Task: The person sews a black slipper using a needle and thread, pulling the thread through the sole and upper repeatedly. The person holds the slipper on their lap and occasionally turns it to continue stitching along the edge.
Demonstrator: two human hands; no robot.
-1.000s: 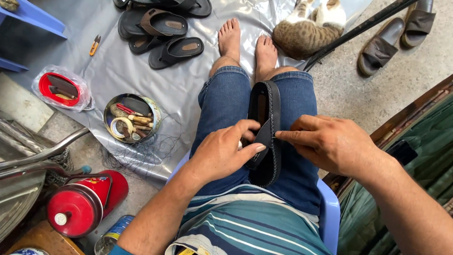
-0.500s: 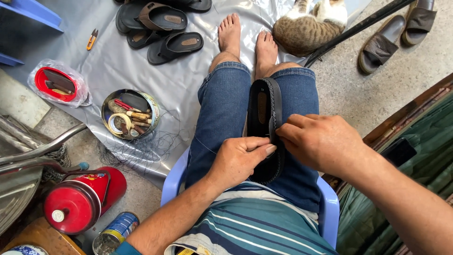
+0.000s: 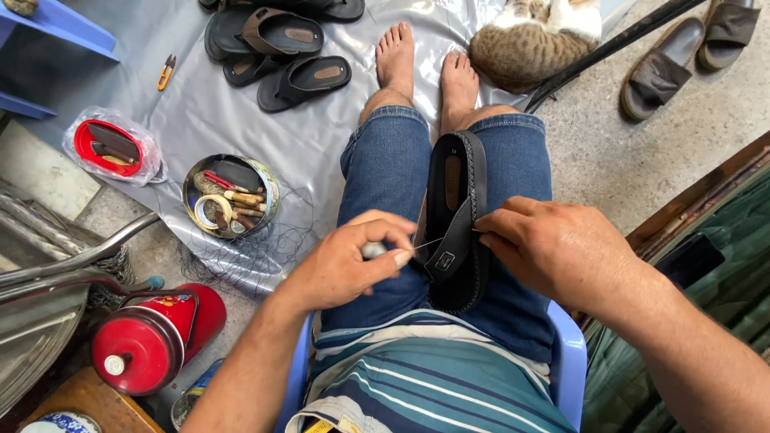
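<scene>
At the far left, a red cylindrical metal canister (image 3: 152, 337) is lying on its side on the floor. Beyond it, a round tin of small hand tools and thread (image 3: 230, 195) is resting on a grey plastic sheet (image 3: 200, 112), well apart from both hands.

The left hand (image 3: 349, 261) is closing around a small rounded tool handle (image 3: 374, 250), with thumb and forefinger pinching it; a thin metal shaft is projecting from it to the right, toward the sandal. The shaft is too fine to tell whether its tip is already entering the material.

The black slip-on sandal with a stitched rim (image 3: 459, 220) is standing on edge in the gap between the person's two thighs, clad in blue denim (image 3: 385, 172). Its long axis is running away from the body toward the bare feet, so it is lying roughly at right angles to the tool shaft. The strap is facing the left hand, just beside the shaft tip.

The right hand (image 3: 561, 252) is gripping the sandal's right-hand edge, with the fingertips pressing against the rim at about the same height as the tool. Both hands are therefore bracketing the sandal from opposite sides, the left approaching across it and the right touching it.

Further right, a striped cat (image 3: 529, 40) is lying on the sheet, and a pair of brown sandals (image 3: 690, 52) is sitting on the bare floor.
</scene>
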